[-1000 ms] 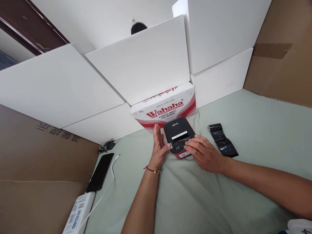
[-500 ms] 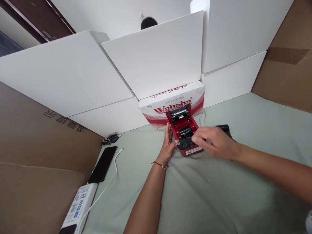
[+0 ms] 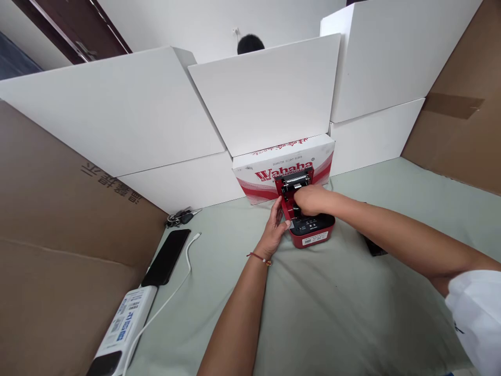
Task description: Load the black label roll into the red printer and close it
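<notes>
We have the red printer (image 3: 301, 240) on green cloth (image 3: 332, 313), left hand (image 3: 273, 236) spread along its side. Right hand (image 3: 314, 200) in the bay (image 3: 290, 211), fingers hidden: can't tell grip. Lid (image 3: 296, 178) open, not shut yet, by Wahaha carton (image 3: 252, 189).

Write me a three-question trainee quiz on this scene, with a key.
1. True or false: the lid of the boxy red-and-black plastic device stands raised.
2. Which hand reaches inside the device? A: bare left hand; B: bare right hand; C: neither.
3. Fill in: the large red lettering on the front of the white cardboard box behind the device reads ____.

Key: 1. True. 2. B. 3. Wahaha.
</notes>
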The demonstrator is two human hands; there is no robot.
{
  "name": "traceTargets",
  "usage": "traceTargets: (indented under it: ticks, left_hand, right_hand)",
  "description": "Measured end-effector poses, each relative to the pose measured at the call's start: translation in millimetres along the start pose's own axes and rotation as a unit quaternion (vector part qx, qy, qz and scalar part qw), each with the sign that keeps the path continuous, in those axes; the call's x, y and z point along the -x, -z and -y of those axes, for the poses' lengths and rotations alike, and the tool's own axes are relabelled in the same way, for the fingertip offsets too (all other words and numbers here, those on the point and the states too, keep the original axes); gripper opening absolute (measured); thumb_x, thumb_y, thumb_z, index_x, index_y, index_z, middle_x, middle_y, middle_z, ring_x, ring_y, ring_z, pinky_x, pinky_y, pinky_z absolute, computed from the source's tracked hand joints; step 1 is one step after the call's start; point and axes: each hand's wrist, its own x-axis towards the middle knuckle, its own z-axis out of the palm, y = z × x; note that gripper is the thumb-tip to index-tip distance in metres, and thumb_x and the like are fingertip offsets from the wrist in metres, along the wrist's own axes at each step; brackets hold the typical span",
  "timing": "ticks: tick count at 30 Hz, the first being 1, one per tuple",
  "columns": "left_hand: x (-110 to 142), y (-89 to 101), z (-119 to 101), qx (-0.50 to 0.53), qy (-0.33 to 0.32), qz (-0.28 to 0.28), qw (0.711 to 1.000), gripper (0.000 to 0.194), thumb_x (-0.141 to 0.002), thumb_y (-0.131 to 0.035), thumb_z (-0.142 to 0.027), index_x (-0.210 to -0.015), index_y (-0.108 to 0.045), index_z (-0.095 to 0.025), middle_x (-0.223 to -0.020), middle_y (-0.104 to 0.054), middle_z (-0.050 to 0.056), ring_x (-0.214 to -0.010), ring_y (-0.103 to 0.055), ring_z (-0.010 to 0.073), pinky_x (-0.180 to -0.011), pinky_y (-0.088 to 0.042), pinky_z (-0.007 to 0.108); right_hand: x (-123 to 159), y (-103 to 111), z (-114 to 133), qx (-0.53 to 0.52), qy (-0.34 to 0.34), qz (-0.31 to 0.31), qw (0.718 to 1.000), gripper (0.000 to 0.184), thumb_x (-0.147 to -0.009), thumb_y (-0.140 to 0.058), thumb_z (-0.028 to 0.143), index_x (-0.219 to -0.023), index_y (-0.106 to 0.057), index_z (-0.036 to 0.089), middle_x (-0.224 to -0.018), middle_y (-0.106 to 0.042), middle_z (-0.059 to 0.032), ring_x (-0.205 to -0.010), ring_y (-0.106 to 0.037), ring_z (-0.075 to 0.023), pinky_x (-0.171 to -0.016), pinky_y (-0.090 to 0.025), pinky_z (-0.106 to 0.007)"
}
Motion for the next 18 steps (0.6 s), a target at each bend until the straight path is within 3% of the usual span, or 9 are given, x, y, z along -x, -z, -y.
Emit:
traceTargets:
  ticks: [3, 5, 6, 8, 10, 13, 15, 18]
  left_hand:
    - [-0.3, -0.7, -1.1, 0.005, 0.000, 0.003, 1.000, 0.088, -0.089, -0.078, -0.050, -0.165, -0.037, -0.033, -0.177, -0.037, 0.006, -0.166, -0.030, 0.0319, -0.138, -0.022, 0.049]
    - [-0.4, -1.4, -2.3, 0.007, 0.002, 0.001, 1.000, 0.088, -0.088, -0.077, -0.049, -0.165, -0.038, -0.034, -0.177, -0.037, 0.006, -0.166, -0.031, 0.0318, -0.138, -0.022, 0.049]
    - [-0.4, -1.7, -3.1, 0.008, 0.004, 0.000, 1.000, 0.087, -0.088, -0.077, -0.048, -0.165, -0.038, -0.034, -0.177, -0.037, 0.006, -0.166, -0.030, 0.0319, -0.138, -0.022, 0.049]
    - [-0.3, -2.4, -4.6, 0.011, 0.009, -0.002, 1.000, 0.087, -0.088, -0.077, -0.048, -0.164, -0.039, -0.033, -0.177, -0.036, 0.007, -0.166, -0.030, 0.0323, -0.138, -0.022, 0.049]
    - [-0.4, -3.3, -6.1, 0.018, 0.012, -0.003, 1.000, 0.087, -0.087, -0.078, -0.047, -0.164, -0.040, -0.033, -0.177, -0.037, 0.007, -0.166, -0.030, 0.0330, -0.137, -0.023, 0.050]
    - [-0.8, -4.5, -7.8, 0.029, 0.013, -0.003, 0.999, 0.090, -0.085, -0.079, -0.047, -0.164, -0.039, -0.032, -0.177, -0.037, 0.008, -0.165, -0.033, 0.0333, -0.137, -0.024, 0.051]
    - [-1.0, -4.8, -8.2, 0.032, 0.012, -0.001, 0.999, 0.091, -0.085, -0.079, -0.047, -0.165, -0.038, -0.032, -0.177, -0.036, 0.009, -0.165, -0.033, 0.0330, -0.137, -0.024, 0.051]
    - [-1.1, -4.2, -7.7, 0.035, 0.011, 0.002, 0.999, 0.090, -0.086, -0.079, -0.047, -0.165, -0.038, -0.032, -0.179, -0.034, 0.008, -0.165, -0.032, 0.0326, -0.137, -0.024, 0.050]
  right_hand:
    - [38.0, 27.2, -20.2, -0.021, -0.001, 0.008, 1.000, 0.023, -0.090, -0.073, 0.028, -0.109, -0.080, 0.016, -0.104, -0.082, -0.0135, -0.090, -0.077, -0.0284, -0.073, -0.055, -0.033]
    - [65.7, 42.9, -44.5, -0.110, 0.038, -0.034, 0.993, 0.028, -0.096, -0.066, 0.036, -0.115, -0.078, 0.020, -0.105, -0.081, -0.0077, -0.087, -0.075, -0.0244, -0.073, -0.054, -0.032]
    - [77.0, 47.3, -58.2, -0.147, 0.043, -0.055, 0.987, 0.030, -0.097, -0.064, 0.038, -0.118, -0.077, 0.021, -0.107, -0.080, -0.0062, -0.089, -0.074, -0.0240, -0.076, -0.054, -0.032]
    - [90.0, 45.8, -84.1, -0.183, 0.021, -0.028, 0.983, 0.032, -0.097, -0.061, 0.040, -0.120, -0.076, 0.023, -0.111, -0.080, -0.0048, -0.093, -0.074, -0.0238, -0.080, -0.053, -0.033]
    - [89.1, 30.5, -101.8, -0.167, -0.021, 0.047, 0.985, 0.030, -0.095, -0.062, 0.038, -0.115, -0.077, 0.021, -0.107, -0.080, -0.0051, -0.093, -0.073, -0.0240, -0.079, -0.052, -0.032]
    - [71.7, -7.3, -108.1, -0.113, -0.071, 0.127, 0.983, 0.028, -0.087, -0.068, 0.033, -0.108, -0.080, 0.018, -0.097, -0.081, -0.0069, -0.089, -0.073, -0.0255, -0.074, -0.051, -0.030]
    - [61.3, -31.0, -104.8, -0.099, -0.092, 0.116, 0.984, 0.035, -0.086, -0.070, 0.031, -0.118, -0.079, 0.018, -0.108, -0.082, -0.0089, -0.099, -0.075, -0.0268, -0.078, -0.052, -0.030]
    - [61.0, -53.0, -105.5, -0.085, -0.137, 0.061, 0.985, 0.054, -0.095, -0.062, 0.032, -0.147, -0.065, 0.020, -0.142, -0.072, -0.0139, -0.125, -0.069, -0.0307, -0.096, -0.053, -0.034]
